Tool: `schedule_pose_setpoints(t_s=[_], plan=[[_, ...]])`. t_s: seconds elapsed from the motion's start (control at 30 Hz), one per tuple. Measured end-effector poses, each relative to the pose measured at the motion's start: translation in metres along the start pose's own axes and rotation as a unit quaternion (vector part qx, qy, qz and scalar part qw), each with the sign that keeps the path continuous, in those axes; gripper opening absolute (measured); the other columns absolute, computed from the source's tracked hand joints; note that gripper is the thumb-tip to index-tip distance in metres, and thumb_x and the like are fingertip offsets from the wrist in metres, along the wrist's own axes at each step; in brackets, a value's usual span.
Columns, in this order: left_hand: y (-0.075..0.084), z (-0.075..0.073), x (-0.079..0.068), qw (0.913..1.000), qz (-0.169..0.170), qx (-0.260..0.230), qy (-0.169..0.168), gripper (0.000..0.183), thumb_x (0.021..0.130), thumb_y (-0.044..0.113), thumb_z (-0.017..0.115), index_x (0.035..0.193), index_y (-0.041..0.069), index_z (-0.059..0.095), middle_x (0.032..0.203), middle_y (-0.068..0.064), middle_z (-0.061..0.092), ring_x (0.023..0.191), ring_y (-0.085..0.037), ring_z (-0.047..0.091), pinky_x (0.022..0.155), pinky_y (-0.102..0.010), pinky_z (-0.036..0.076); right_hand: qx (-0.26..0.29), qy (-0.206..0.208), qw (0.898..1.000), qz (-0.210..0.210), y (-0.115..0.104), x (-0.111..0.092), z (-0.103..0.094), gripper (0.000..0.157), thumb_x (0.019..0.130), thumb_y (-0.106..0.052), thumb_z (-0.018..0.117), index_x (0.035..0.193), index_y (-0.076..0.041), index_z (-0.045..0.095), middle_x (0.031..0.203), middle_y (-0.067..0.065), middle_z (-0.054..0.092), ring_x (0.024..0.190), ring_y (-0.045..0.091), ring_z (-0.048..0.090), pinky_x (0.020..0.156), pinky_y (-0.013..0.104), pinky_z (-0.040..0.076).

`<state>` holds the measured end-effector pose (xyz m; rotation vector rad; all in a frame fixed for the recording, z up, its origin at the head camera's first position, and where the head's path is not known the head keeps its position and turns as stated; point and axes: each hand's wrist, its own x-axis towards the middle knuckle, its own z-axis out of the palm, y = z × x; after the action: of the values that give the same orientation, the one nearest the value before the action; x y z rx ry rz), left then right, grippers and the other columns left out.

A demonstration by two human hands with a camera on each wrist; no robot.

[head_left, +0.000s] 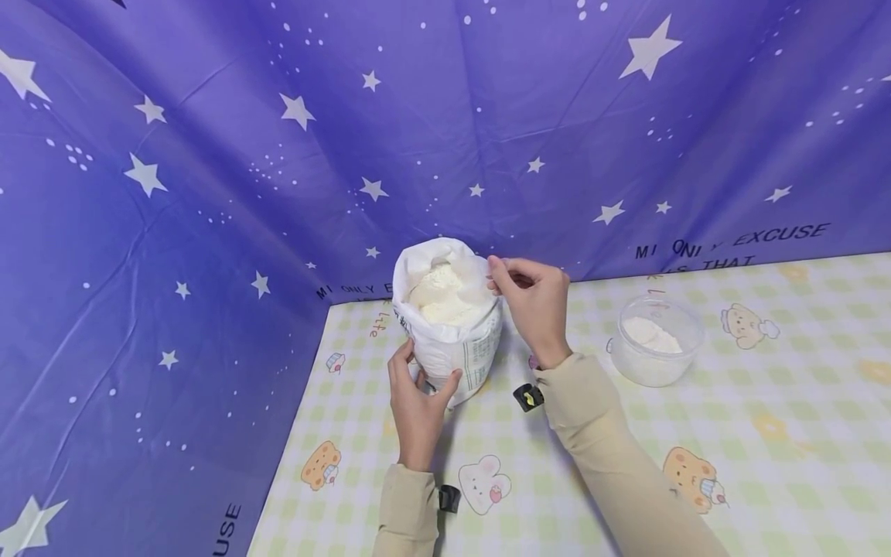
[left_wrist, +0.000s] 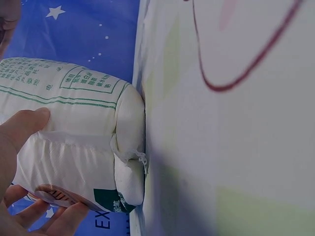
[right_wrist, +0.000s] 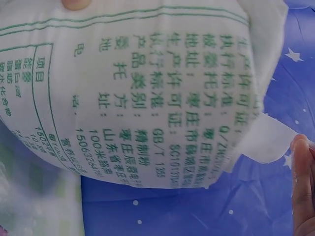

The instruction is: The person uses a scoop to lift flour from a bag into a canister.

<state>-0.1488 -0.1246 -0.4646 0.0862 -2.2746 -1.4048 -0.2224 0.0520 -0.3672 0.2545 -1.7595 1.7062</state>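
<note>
Head: open white bag of pale powder stands between both hands' fingers; looks heavy, soft-walled, likely to slump, so best steadied low. Left hand holds its lower near side; right hand is at its rim, forearm slanting in, fingertips toward the bag. Left wrist: thumb and fingers grip opposite sides of the wall. Right wrist: fingertips pinch a white tab, probably light, bendy; can't tell if part of bag.
</note>
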Motion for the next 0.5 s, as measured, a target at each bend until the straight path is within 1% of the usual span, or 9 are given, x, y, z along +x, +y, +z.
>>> schedule_pose_setpoints(t_s=[0.2,0.33,0.5], plan=[[0.000,0.000,0.000,1.0000,0.005,0.000,0.003,0.081,0.073,0.017,0.088,0.140,0.010,0.044,0.139,-0.006,0.047,0.133,-0.022,0.047,0.105,-0.032,0.052,-0.023,-0.023,0.999,0.010,0.005,0.002,0.007,0.023,0.090,-0.019,0.074,0.082,0.002,0.078,0.069,0.013,0.073,0.058,0.020,0.068,0.055,0.015,0.057],[-0.001,0.000,0.000,0.9999,0.008,0.006,0.006,0.081,0.073,0.018,0.089,0.140,0.011,0.044,0.138,-0.006,0.047,0.132,-0.022,0.048,0.105,-0.032,0.053,-0.047,-0.052,0.997,0.014,0.008,0.004,0.012,0.021,0.090,-0.018,0.074,0.082,0.000,0.079,0.068,0.011,0.073,0.059,0.020,0.069,0.054,0.014,0.056],[-0.002,0.001,0.001,0.9996,0.015,0.024,0.008,0.081,0.074,0.020,0.088,0.140,0.011,0.044,0.139,-0.006,0.047,0.132,-0.022,0.048,0.103,-0.032,0.054,-0.095,-0.097,0.991,0.017,0.011,0.006,0.019,0.022,0.092,-0.020,0.072,0.082,-0.002,0.079,0.067,0.009,0.072,0.057,0.018,0.068,0.055,0.014,0.054]])
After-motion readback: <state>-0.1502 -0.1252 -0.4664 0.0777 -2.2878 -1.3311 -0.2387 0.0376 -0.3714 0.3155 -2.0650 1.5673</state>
